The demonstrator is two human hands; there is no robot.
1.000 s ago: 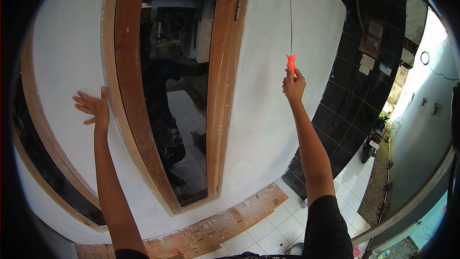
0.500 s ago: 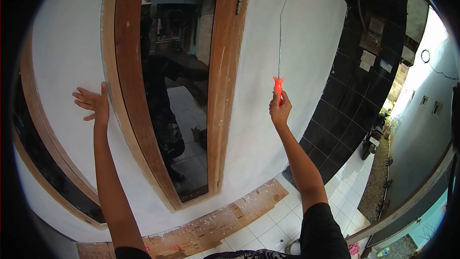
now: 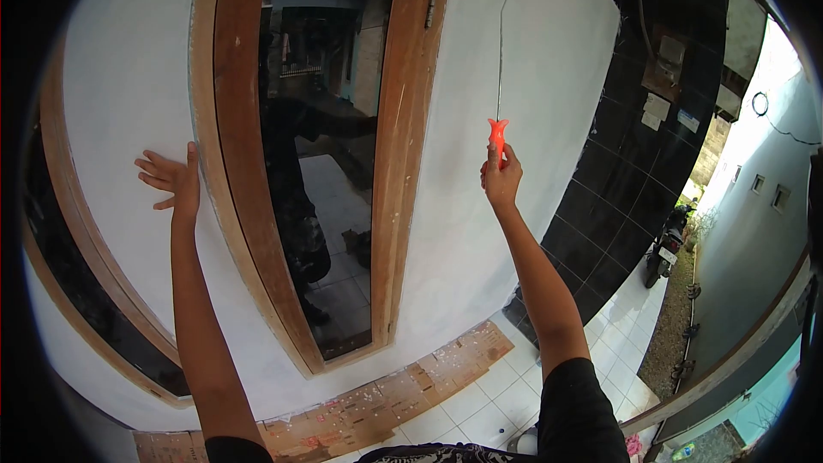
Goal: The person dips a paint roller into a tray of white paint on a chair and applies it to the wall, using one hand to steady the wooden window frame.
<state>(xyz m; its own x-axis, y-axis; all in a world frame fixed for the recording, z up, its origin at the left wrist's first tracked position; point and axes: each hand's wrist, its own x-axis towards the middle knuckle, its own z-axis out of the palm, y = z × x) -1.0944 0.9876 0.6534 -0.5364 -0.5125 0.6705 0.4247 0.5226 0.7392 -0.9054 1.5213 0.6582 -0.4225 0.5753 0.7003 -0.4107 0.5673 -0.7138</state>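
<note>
My right hand grips the orange handle of a paint roller. Its long thin metal rod runs up along the white wall to a bend near the top of the view. The roller's head cannot be made out at the upper edge. My left hand has its fingers spread against the white wall, the thumb beside the wooden window frame. Between my hands stands the dark glass pane, which reflects a figure and a tiled floor.
Paint-spotted cardboard lies along the foot of the wall on white floor tiles. Black tiles cover the wall to the right. A motorcycle stands farther off. A pale container is by my right sleeve.
My right hand has moved up the wall with the paint roller, and the roller's white head has slid out at the top. My left hand stays in place; the view has shifted slightly.
</note>
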